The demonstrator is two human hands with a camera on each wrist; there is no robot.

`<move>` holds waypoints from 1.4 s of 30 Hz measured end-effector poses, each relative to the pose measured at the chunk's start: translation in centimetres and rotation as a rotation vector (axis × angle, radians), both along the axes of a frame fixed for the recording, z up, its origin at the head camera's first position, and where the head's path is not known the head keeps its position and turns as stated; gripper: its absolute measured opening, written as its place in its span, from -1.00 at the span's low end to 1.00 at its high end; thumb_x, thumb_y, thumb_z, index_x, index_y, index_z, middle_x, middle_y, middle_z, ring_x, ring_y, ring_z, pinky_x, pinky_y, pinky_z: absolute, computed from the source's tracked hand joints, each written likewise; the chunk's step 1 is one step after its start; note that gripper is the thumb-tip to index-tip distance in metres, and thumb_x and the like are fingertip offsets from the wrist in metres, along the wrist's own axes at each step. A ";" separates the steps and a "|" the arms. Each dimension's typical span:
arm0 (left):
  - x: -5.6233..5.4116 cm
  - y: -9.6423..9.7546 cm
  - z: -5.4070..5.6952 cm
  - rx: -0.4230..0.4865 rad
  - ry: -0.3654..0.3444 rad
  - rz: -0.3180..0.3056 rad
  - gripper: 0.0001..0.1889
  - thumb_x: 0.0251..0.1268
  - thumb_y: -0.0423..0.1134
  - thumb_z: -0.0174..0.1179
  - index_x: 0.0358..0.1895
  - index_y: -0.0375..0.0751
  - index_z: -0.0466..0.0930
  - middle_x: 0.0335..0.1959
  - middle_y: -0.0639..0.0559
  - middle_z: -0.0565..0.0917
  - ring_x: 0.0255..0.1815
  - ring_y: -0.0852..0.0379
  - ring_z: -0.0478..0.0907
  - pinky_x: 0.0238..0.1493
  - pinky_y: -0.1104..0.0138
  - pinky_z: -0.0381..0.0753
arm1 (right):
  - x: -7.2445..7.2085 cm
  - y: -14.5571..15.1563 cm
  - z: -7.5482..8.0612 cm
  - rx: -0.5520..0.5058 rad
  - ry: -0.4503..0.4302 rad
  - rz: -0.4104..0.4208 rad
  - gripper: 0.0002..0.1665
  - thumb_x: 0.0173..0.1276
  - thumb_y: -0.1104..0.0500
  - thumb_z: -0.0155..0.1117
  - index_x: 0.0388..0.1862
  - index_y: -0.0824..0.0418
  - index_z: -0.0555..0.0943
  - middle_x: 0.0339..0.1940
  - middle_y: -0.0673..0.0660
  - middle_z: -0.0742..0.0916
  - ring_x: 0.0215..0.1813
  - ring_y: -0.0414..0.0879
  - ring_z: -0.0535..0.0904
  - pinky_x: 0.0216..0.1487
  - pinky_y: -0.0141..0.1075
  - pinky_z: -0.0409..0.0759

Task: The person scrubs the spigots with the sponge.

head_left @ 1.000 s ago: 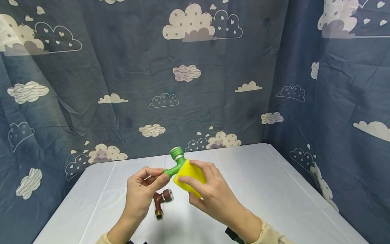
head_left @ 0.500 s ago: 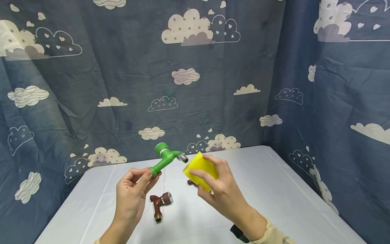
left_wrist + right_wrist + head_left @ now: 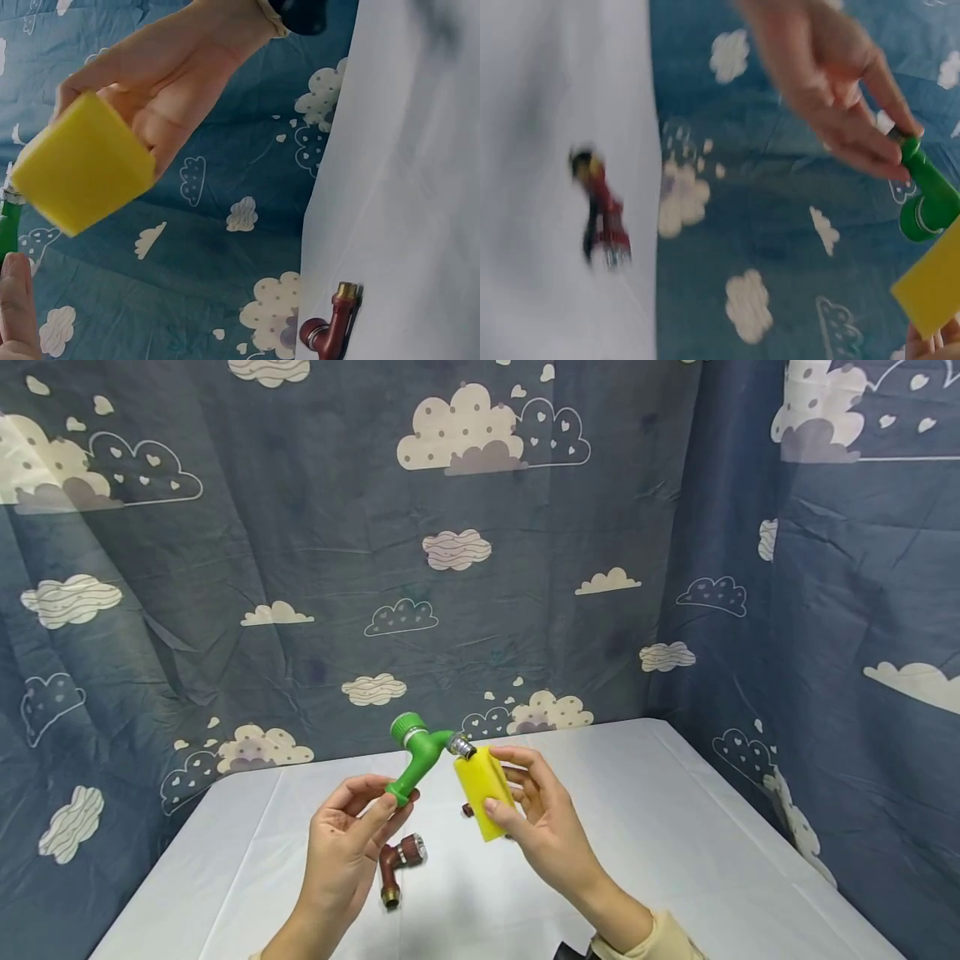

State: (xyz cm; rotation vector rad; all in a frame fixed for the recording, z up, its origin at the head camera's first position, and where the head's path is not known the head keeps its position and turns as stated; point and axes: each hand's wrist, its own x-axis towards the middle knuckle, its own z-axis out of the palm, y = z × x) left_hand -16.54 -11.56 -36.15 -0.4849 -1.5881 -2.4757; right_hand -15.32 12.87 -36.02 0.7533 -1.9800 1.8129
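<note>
A green tap with a ribbed green knob and a silvery metal spout is held up over the table. My left hand pinches its lower end between thumb and fingers. In my right hand is a yellow sponge, gripped with the thumb in front and the fingers behind. The sponge's top edge is at the metal spout; whether they touch I cannot tell. From the left wrist view the sponge hides most of the tap. The right wrist view shows the left fingers on the tap's green end.
On the white table lies a brown-red tap with a brass end, below the left hand. Another small brown piece shows partly behind the sponge. Dark cloud-print cloth stands behind the table and at both sides.
The sponge first covered the tap's spout side, then came away to the right. Now it is turned narrow side forward and back near the spout. The left hand moved left, then slightly right again.
</note>
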 end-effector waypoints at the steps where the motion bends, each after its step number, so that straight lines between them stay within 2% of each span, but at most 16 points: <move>1: 0.0 0.2 -0.1 -0.010 0.004 -0.017 -0.72 0.49 -0.58 0.22 0.07 -0.17 0.73 -0.03 0.03 0.78 0.02 -0.05 0.87 0.18 0.19 0.81 | 0.0 -0.1 0.1 -0.053 -0.072 0.058 -0.38 0.55 0.32 0.27 0.52 0.09 0.39 0.45 0.25 0.54 0.32 0.01 0.64 0.18 -0.24 0.80; 4: 0.0 0.6 -0.5 -0.021 0.042 -0.097 -0.65 0.50 -0.59 0.19 0.22 -0.26 0.73 0.03 0.01 0.79 0.04 -0.04 0.86 0.18 0.19 0.81 | 0.1 -0.5 0.4 -0.199 -0.255 0.188 -0.43 0.62 0.26 0.13 0.54 0.07 0.33 0.38 0.25 0.55 0.28 0.06 0.63 0.19 -0.25 0.77; 7: 0.0 1.0 -0.7 -0.037 0.035 -0.145 -0.66 0.52 -0.56 0.20 0.23 -0.26 0.74 0.05 0.02 0.80 0.04 0.00 0.86 0.20 0.16 0.80 | 0.2 -0.9 0.5 -0.323 -0.377 0.300 -0.47 0.65 0.20 0.01 0.53 0.04 0.26 0.33 0.17 0.54 0.24 0.00 0.57 0.27 -0.33 0.71; 9: 0.0 1.2 -0.8 -0.041 0.018 -0.156 -0.66 0.52 -0.54 0.21 0.22 -0.20 0.76 0.03 0.04 0.81 0.03 0.03 0.86 0.20 0.15 0.80 | 0.3 -1.2 0.6 -0.394 -0.437 0.360 -0.49 0.67 0.15 -0.06 0.52 0.02 0.23 0.32 0.12 0.53 0.23 -0.07 0.54 0.29 -0.41 0.67; 11: -0.1 1.3 -0.9 -0.042 0.005 -0.161 -0.66 0.52 -0.53 0.22 0.19 -0.15 0.78 0.02 0.05 0.82 0.03 0.04 0.86 0.20 0.15 0.80 | 0.4 -1.5 0.5 -0.462 -0.477 0.399 -0.50 0.68 0.13 -0.11 0.53 0.00 0.21 0.33 0.08 0.53 0.23 -0.11 0.53 0.30 -0.44 0.65; 16: 0.0 1.7 -1.2 -0.026 0.011 -0.149 -0.63 0.47 -0.59 0.23 0.16 -0.15 0.79 0.01 0.03 0.83 0.04 0.05 0.86 0.21 0.14 0.80 | 0.5 -2.3 0.2 -0.629 -0.545 0.426 -0.51 0.69 0.08 -0.14 0.53 -0.04 0.21 0.30 0.03 0.56 0.22 -0.14 0.54 0.29 -0.45 0.64; 22: 0.1 2.1 -1.5 0.000 0.025 -0.109 -0.63 0.44 -0.61 0.24 0.22 -0.27 0.75 0.07 -0.01 0.83 0.11 0.06 0.83 0.22 0.15 0.79 | 0.8 -3.2 -0.4 -0.784 -0.600 0.477 -0.53 0.73 0.00 -0.20 0.54 -0.09 0.16 0.31 -0.03 0.57 0.23 -0.19 0.59 0.40 -0.44 0.63; 28: 0.3 2.2 -1.7 -0.013 0.018 -0.092 -0.62 0.42 -0.61 0.27 0.16 -0.20 0.79 0.06 -0.04 0.83 0.11 -0.01 0.84 0.21 0.14 0.80 | 0.9 -3.1 -0.2 -0.839 -0.619 0.472 -0.42 0.76 -0.08 -0.25 0.65 -0.09 0.08 0.39 -0.02 0.55 0.29 -0.20 0.60 0.43 -0.44 0.61; 30: 0.3 2.1 -1.8 -0.040 0.024 -0.093 -0.63 0.40 -0.61 0.28 0.17 -0.24 0.79 0.05 -0.05 0.83 0.09 -0.03 0.84 0.19 0.14 0.80 | 0.8 -2.9 0.0 -0.838 -0.616 0.457 -0.39 0.75 -0.08 -0.23 0.68 -0.09 0.07 0.42 0.00 0.54 0.31 -0.20 0.59 0.44 -0.43 0.61; 36: 0.2 1.8 -1.9 -0.143 0.059 -0.074 -0.63 0.35 -0.59 0.35 0.21 -0.53 0.68 0.02 -0.01 0.86 0.03 0.03 0.86 0.13 0.17 0.82 | 0.5 -2.4 0.3 -0.792 -0.590 0.399 -0.41 0.75 -0.08 -0.19 0.66 -0.10 0.07 0.44 0.00 0.50 0.34 -0.17 0.56 0.45 -0.41 0.61; 42: 0.1 1.3 -1.9 -0.247 0.136 -0.034 -0.62 0.29 -0.59 0.39 0.17 -0.59 0.68 0.01 0.09 0.85 -0.05 0.14 0.87 0.01 0.23 0.87 | 0.2 -1.8 0.3 -0.720 -0.532 0.380 -0.44 0.74 -0.02 -0.21 0.63 -0.15 0.08 0.42 0.01 0.47 0.31 -0.15 0.56 0.38 -0.33 0.67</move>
